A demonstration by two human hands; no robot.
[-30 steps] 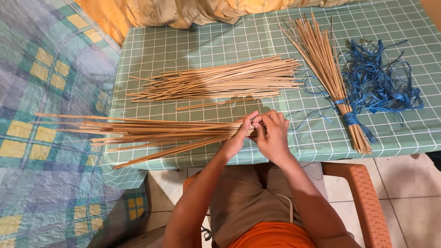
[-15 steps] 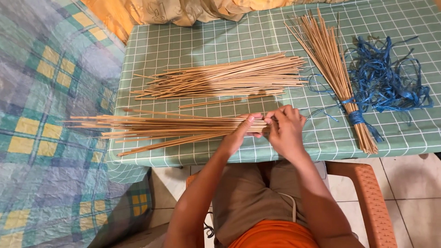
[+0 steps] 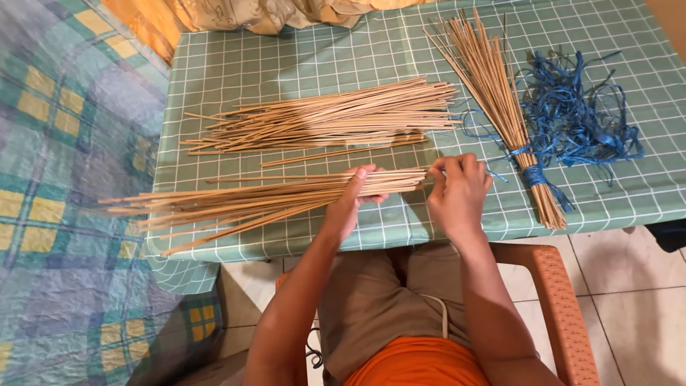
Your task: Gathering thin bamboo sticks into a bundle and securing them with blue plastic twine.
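Hands both on one loose bundle of thin tan wooden sticks [image 3: 271, 200] lying along the near edge of the surface [image 3: 286, 57], which is covered in a green cloth with a white grid. Left hand [image 3: 355, 200] wraps the bundle from above near its right end, grip closed around the sticks, fingers curled over the top. Right hand [image 3: 457, 189] sits at the very right end of the same bundle, fingertips bunched tight on the stick ends; cannot tell how many sticks it pinches. Bundle's left end fans out and overhangs the surface's left edge, above a blue and yellow checked bedspread [image 3: 64, 179]. Second loose pile of tan sticks [image 3: 329, 118] lies mid-surface, parallel to the held bundle and apart from it, with one stray stick between them. Tied bundle of tan sticks [image 3: 500, 107] runs diagonally from the far edge toward the near right corner, bound with blue raffia near its lower end. Tangle of blue raffia strips [image 3: 579, 118] lies just right of it, touching. Person sits in an orange plastic chair [image 3: 564, 307] at the near edge.
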